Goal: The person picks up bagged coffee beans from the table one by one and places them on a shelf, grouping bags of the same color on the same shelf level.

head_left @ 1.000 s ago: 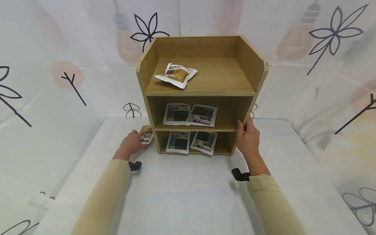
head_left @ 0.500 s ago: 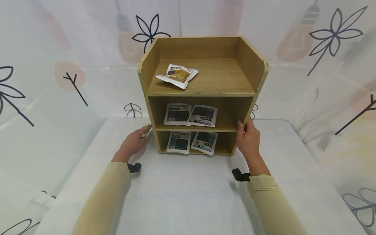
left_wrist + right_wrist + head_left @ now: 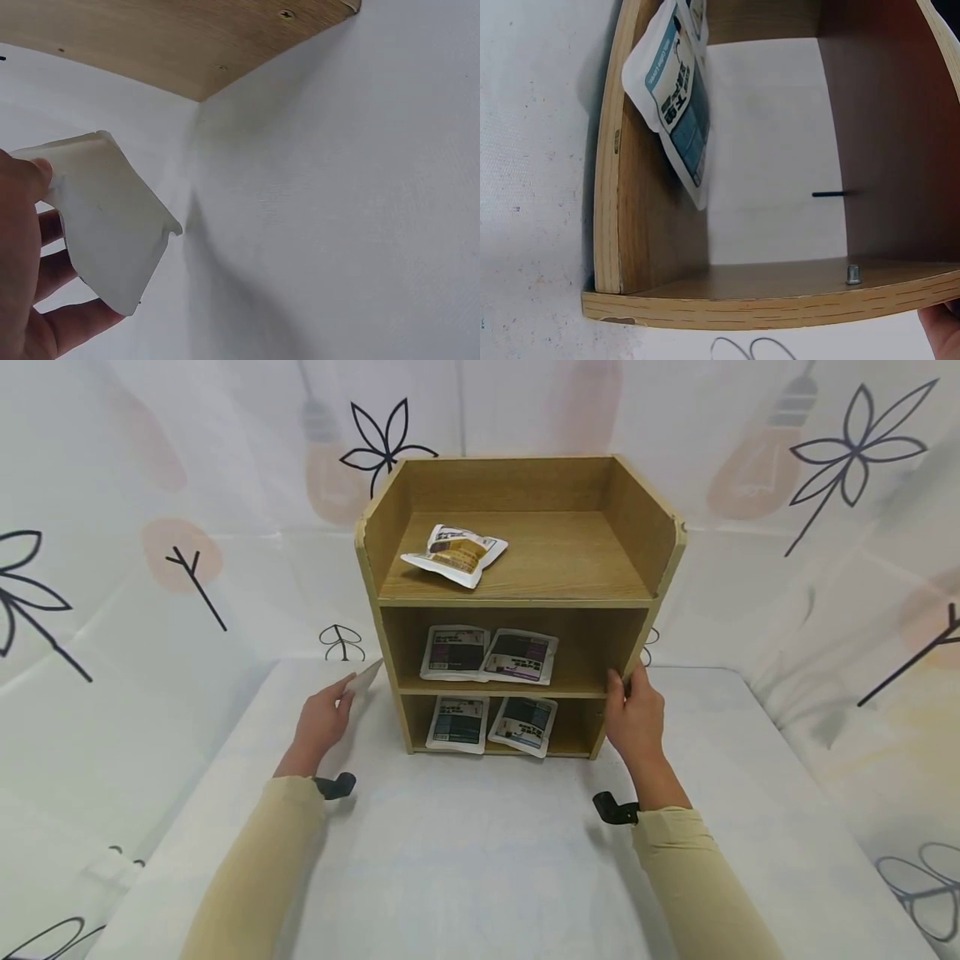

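My left hand [image 3: 321, 722] pinches a flat pouch [image 3: 365, 677] between thumb and fingers, just left of the wooden shelf unit [image 3: 558, 556]. In the left wrist view, the pouch [image 3: 112, 217] turns a plain whitish side to the camera. My right hand [image 3: 637, 718] grips the unit's right side panel, thumb at its front edge; most of its fingers are hidden behind. An orange-and-white pouch [image 3: 456, 554] lies on the top shelf. Two purple-and-black pouches [image 3: 455, 653] overlap on the middle shelf. Two blue-and-black pouches [image 3: 457, 724] lean on the bottom one.
The unit stands toward the back of a white-covered table [image 3: 480, 852]. A patterned white curtain [image 3: 247, 460] hangs behind and at both sides. Inside the unit, a small metal peg [image 3: 853, 274] sticks out of the side panel.
My left hand has moved left, away from the unit, with the pouch. The pouch has turned, so its printed label no longer shows. The right hand keeps its place on the side panel.
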### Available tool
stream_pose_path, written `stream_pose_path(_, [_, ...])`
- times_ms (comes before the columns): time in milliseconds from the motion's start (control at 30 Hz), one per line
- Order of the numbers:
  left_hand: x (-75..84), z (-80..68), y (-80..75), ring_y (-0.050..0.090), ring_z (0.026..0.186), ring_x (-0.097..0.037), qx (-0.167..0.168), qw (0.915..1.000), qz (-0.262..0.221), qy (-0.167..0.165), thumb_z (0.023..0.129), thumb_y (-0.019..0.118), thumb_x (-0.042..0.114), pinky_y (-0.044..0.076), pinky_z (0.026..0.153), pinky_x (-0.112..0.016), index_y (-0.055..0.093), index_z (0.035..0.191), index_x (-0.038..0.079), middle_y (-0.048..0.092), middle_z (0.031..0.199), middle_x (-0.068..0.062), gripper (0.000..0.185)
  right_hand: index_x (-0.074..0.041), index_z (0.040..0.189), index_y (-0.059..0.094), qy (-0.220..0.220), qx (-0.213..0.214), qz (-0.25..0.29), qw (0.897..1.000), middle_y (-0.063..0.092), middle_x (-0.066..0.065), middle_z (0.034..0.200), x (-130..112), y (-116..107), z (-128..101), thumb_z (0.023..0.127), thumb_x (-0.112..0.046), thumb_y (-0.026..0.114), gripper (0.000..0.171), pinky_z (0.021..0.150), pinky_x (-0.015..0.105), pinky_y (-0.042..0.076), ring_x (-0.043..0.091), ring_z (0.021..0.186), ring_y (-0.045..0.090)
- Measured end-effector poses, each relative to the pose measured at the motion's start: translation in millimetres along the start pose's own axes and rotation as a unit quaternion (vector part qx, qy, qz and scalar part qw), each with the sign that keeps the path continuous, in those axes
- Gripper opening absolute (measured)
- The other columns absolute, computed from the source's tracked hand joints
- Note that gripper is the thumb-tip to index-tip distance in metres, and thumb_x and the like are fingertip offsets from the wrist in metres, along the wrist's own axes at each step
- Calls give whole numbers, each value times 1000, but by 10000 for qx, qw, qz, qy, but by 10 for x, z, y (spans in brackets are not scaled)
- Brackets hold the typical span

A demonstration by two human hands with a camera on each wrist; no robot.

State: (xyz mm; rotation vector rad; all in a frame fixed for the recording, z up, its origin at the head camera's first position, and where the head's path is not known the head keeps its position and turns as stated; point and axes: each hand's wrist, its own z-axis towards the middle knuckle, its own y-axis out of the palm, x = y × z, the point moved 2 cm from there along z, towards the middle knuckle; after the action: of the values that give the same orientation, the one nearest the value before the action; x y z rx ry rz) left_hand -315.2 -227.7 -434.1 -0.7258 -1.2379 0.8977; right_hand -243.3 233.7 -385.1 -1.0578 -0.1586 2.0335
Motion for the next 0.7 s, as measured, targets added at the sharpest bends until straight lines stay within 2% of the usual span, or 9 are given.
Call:
stream_pose_path(200, [-5,-4,-97,57,121,-36,335,9992,-167,-145,104,39,31,49,94,-52,43,147,21,56,138,-17,44,0,128,51,18,-37,3,10000,65,29,116,4,5,-12,102,-25,47,36,80,59,54,44,102,66])
stream_pose_path(400, [48,-1,-273,58,120,-38,640,9969,-423,-181,105,35,37,51,91,-51,43,147,22,57,137,-18,45,-1,130,50,109,-96,-25,9999,64,27,120,11,11,-12,102,-26,45,38,83,59,53,44,105,65])
stream_pose_path(700, [167,-32,-571,60,116,-40,1174,9908,-660,102,104,36,38,52,85,-54,46,145,20,58,135,-20,45,-1,131,49,128,-112,-36,9998,64,28,119,14,11,-7,102,-25,45,37,81,60,53,44,104,65])
